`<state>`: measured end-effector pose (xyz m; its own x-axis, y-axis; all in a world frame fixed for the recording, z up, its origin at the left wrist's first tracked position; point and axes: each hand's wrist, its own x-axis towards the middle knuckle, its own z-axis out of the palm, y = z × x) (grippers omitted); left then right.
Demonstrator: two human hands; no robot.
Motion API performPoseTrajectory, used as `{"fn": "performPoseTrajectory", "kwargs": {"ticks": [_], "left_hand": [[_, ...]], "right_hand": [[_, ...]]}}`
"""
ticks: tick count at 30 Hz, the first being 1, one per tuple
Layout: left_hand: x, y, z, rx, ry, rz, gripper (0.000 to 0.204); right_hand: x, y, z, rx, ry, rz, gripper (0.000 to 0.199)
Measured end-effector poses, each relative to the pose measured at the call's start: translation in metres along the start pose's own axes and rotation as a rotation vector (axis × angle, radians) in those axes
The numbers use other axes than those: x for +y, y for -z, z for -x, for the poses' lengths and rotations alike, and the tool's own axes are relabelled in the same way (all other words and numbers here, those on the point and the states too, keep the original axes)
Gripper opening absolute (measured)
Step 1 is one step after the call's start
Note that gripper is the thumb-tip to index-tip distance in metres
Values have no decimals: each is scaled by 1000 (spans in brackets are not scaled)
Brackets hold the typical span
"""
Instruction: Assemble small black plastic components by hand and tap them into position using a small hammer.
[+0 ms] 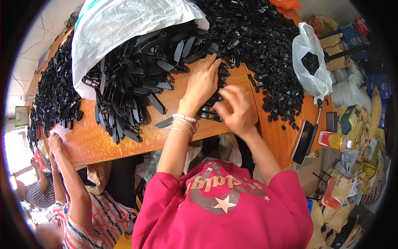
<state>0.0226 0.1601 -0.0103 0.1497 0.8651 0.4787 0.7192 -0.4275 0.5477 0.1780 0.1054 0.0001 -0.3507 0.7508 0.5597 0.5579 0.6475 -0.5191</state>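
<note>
My left hand (204, 81), with a white bead bracelet at the wrist, lies with fingers stretched out beside and partly over a row of small black plastic pieces (211, 112) on the wooden table. To its right hovers my right hand (237, 106), slightly blurred, thumb and fingers apart near the row; I see nothing between them. The row runs away from me between both hands, and part of it is hidden under them. Left of my left hand, long curved black plastic parts (120, 99) spill from a white woven sack (132, 31). One long part (164, 123) lies near the table's front edge.
A large heap of small black pieces (257, 37) covers the far right. There, a white plastic bag (309, 68) holds more. A phone (302, 143) and a bottle of yellow liquid (333, 140) are at the right. A co-worker's hand (56, 143) rests at the left edge.
</note>
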Motion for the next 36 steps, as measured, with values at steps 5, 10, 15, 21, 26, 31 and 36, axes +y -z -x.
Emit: {"fn": "performPoseTrajectory", "kwargs": {"ticks": [5, 10, 15, 21, 26, 31, 36], "left_hand": [[0, -2, -3, 23, -106, -52, 31], [3, -3, 6, 52, -105, -86, 30], [14, -4, 21, 77, -12, -176, 31], [25, 0, 30, 121, 20, -237, 31], [21, 11, 25, 82, 34, -158, 29], [37, 41, 55, 280, 17, -145, 28], [40, 79, 130, 194, 156, -411, 34]], "right_hand": [[-28, -4, 36, -122, -26, 70, 53], [-23, -3, 39, -80, -86, 41, 55], [-24, 9, 50, -53, -115, 24, 58], [-21, 11, 62, 19, -134, 39, 59], [-22, 10, 63, 35, -128, 49, 63], [-12, 19, 69, 85, -128, -2, 62], [13, 39, 31, 213, -256, -17, 34]]}}
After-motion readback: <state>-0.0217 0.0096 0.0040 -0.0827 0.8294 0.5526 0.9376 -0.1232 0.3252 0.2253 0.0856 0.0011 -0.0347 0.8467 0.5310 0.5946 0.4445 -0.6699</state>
